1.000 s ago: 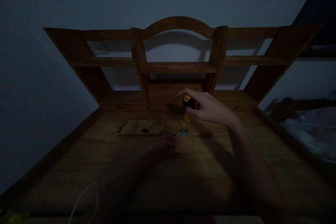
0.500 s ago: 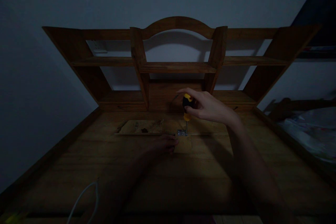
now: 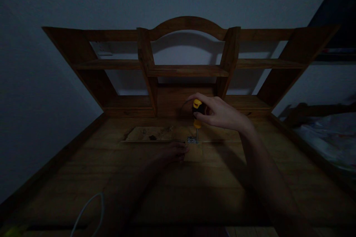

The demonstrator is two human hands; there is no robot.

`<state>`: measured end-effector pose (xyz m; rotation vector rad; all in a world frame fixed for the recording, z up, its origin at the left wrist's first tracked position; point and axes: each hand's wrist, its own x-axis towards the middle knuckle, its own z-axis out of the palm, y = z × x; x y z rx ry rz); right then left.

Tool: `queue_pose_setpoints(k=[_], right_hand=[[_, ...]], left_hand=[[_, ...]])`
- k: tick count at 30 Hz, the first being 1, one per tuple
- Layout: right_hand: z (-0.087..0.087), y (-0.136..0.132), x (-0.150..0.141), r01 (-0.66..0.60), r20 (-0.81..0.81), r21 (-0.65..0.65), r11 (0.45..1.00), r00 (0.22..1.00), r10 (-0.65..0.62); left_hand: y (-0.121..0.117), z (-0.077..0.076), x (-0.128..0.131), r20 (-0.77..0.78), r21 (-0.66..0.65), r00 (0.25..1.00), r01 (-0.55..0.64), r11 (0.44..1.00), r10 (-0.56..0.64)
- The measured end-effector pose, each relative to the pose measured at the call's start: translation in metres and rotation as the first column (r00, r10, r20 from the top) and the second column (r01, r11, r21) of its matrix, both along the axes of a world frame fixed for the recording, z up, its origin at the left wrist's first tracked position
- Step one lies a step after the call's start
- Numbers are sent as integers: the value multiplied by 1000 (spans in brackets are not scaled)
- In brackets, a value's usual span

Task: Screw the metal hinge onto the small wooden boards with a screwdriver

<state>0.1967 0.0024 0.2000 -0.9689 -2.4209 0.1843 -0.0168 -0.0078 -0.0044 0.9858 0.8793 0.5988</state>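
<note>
My right hand (image 3: 219,113) is closed round the yellow and black handle of a screwdriver (image 3: 197,113). The screwdriver stands upright with its tip on a small metal hinge (image 3: 191,140). The hinge sits between a long wooden board (image 3: 155,134) and a small wooden piece (image 3: 194,152) on the desk (image 3: 178,189). My left hand (image 3: 172,152) lies in shadow, its fingers pressed against the left edge of the small wooden piece.
A wooden shelf unit (image 3: 189,67) with an arched top rises at the back of the desk. A white cable (image 3: 86,209) curves across the near left corner. Crumpled plastic (image 3: 325,139) lies off the desk to the right. The room is dim.
My right hand's fingers have shifted slightly on the screwdriver handle. The tip stays on the hinge and my left hand has not moved.
</note>
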Motion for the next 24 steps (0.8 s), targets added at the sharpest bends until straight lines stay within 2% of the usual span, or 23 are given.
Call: queue_pose_setpoints(k=[7,13,16,19,22,24], right_hand=[[-4,1,-3,19,-60,28,999,998,-17],[3,-3,1,-13,9,-85,996,1000,14],[2,-4,1,-11,12,-61,998,1000,12],[-4,-1,-2,54,-6,16,998,999,-54],[-7,1,-3,191,30,110,975,980,-195],[-6,2,-2,222,50,122,967,972,-230]], left_hand=[[0,0,-1,6,-1,1000,-4,1000,4],[0,0,-1,9,-6,999,-49,999,49],[-1,-1,0,25,-12,999,-34,999,34],[0,-1,0,27,-5,1000,7,1000,-7],[0,0,-1,25,10,999,29,1000,-30],[0,1,-1,13,14,999,31,999,-31]])
